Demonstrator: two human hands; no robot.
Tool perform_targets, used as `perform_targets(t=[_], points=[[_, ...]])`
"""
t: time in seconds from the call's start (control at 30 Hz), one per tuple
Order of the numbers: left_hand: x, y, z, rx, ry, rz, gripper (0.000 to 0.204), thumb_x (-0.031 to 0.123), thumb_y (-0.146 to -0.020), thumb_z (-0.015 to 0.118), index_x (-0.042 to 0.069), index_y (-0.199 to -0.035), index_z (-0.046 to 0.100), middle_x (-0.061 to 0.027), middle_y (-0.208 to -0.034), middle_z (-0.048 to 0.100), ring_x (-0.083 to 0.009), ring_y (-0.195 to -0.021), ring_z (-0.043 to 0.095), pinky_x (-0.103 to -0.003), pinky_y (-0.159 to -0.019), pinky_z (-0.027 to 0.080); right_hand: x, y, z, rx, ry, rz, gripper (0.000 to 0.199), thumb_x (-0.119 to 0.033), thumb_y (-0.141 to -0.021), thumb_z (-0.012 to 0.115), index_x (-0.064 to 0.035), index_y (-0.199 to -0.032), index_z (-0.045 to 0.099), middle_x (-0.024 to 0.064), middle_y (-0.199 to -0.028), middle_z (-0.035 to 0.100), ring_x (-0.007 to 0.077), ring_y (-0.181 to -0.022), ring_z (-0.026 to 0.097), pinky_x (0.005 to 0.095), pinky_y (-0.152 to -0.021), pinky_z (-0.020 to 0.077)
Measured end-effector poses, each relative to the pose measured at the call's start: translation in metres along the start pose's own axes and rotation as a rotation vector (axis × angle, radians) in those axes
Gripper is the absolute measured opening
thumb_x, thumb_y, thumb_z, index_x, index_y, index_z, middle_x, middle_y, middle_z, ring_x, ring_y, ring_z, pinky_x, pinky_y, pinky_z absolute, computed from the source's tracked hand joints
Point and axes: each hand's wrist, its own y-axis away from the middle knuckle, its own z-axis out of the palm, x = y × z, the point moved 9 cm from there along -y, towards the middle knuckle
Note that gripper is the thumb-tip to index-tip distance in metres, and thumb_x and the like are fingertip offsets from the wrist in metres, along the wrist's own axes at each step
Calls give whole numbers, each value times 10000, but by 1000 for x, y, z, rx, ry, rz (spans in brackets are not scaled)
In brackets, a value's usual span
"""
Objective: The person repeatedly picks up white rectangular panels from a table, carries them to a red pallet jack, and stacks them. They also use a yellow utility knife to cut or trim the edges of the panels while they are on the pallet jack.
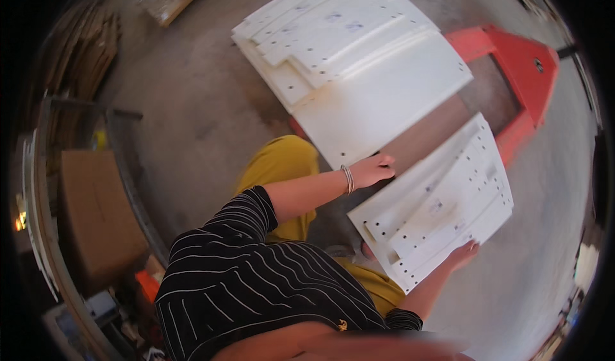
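Observation:
My left hand (373,170), with bangles at its wrist, is closed in the gap between two stacks of white sheets. Its fingers curl in, and whatever they may hold is hidden. Just beyond it lies the larger stack of white sheets (391,98), dotted with dark holes. The smaller stack of white sheets (442,201) is nearer me on the right, also with dark holes and faint bluish marks. My right hand (462,255) grips the near right edge of this smaller stack, its fingers partly hidden there.
Under the stacks is a red pallet jack (538,73), its wide end at the right. A cardboard box (99,210) stands inside a metal frame (131,169) at the left. Brown flat boards (83,47) lean at the far left. The floor (192,85) is grey concrete.

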Motion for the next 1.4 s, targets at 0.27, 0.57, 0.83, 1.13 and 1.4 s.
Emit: perform_targets(t=[0.27, 0.57, 0.83, 1.13, 1.4], points=[[7, 72, -260, 655, 141, 170, 468, 188, -858, 577, 63, -1279, 416, -92, -1168, 531, -176, -1001, 554, -295, -830, 467, -212, 278, 267, -1266, -606, 555, 389, -377, -904, 533, -16, -1045, 565, 119, -1071, 579, 235, -997, 561, 350, -854, 457], [-104, 4, -353, 797, 717, 18, 865, 561, -800, 564, 108, -1420, 165, -150, -1407, 319, -326, -1241, 370, -538, -950, 348, -220, 339, 306, -1094, -787, 487, 580, -436, -929, 451, 68, -1216, 445, 173, -1131, 551, 306, -1018, 559, 415, -869, 467], [-82, 16, -361, 1025, 454, 129, 760, 488, -879, 501, 12, -1373, 175, -221, -1296, 454, -337, -1178, 467, -381, -982, 362, -220, 359, 285, -1126, -608, 474, 608, -466, -933, 410, 38, -1273, 389, 176, -1273, 443, 332, -1120, 484, 464, -932, 422], [-68, -2, -485, 1094, 251, 76, 833, 483, -872, 485, -20, -1408, 94, -266, -1405, 286, -379, -1306, 293, -412, -1064, 265, -202, 350, 278, -931, -533, 497, 583, -429, -947, 390, 7, -1332, 349, 162, -1337, 419, 287, -1190, 448, 421, -974, 391], [137, -81, -712, 883, -633, -25, 843, 682, -788, 430, 50, -1346, 395, -168, -1373, 406, -321, -1273, 373, -482, -1028, 285, -286, 246, 253, -385, 49, 97, 585, -360, -928, 466, 50, -1326, 341, 234, -1361, 354, 359, -1197, 409, 437, -1000, 345]])
